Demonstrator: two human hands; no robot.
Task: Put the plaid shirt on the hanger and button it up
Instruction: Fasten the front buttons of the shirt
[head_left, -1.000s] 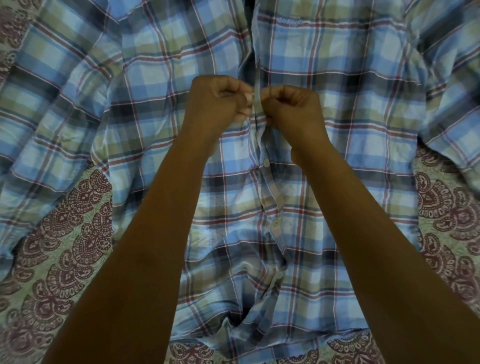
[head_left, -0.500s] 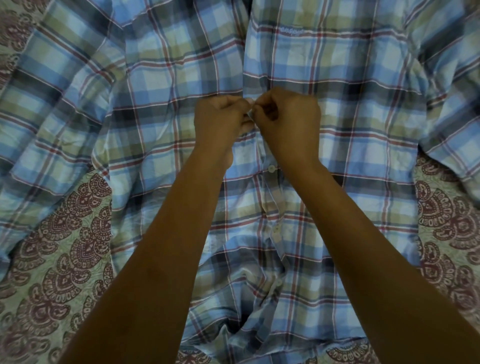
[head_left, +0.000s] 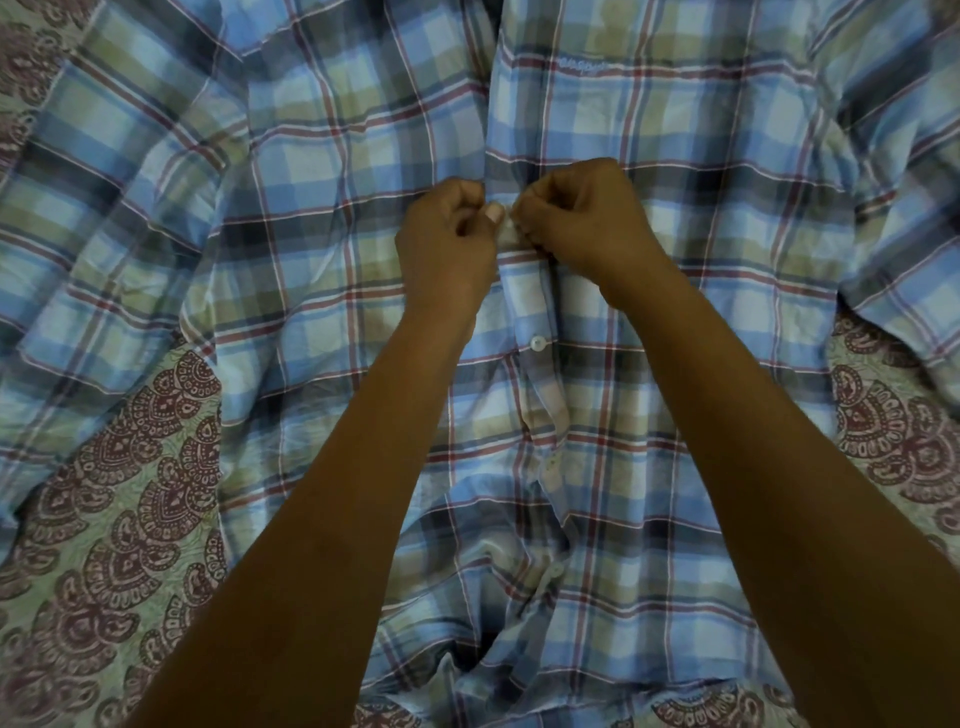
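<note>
The blue, green and red plaid shirt (head_left: 675, 218) lies flat, front up, across a patterned bedspread. My left hand (head_left: 447, 244) pinches the left edge of the front placket at mid-chest. Facing it and almost touching it, my right hand (head_left: 582, 218) pinches the right edge of the placket at the same spot. A white button (head_left: 536, 342) sits fastened just below my hands, and lower ones follow down the placket. No hanger shows in this view.
The green bedspread with maroon paisley motifs (head_left: 130, 499) shows at the lower left and at the right (head_left: 893, 415). The shirt's sleeves spread out to the left (head_left: 93, 208) and right (head_left: 914, 208).
Both hands have come lower in the view and drawn the placket's two edges together. The open gap in the shirt front above my hands has narrowed.
</note>
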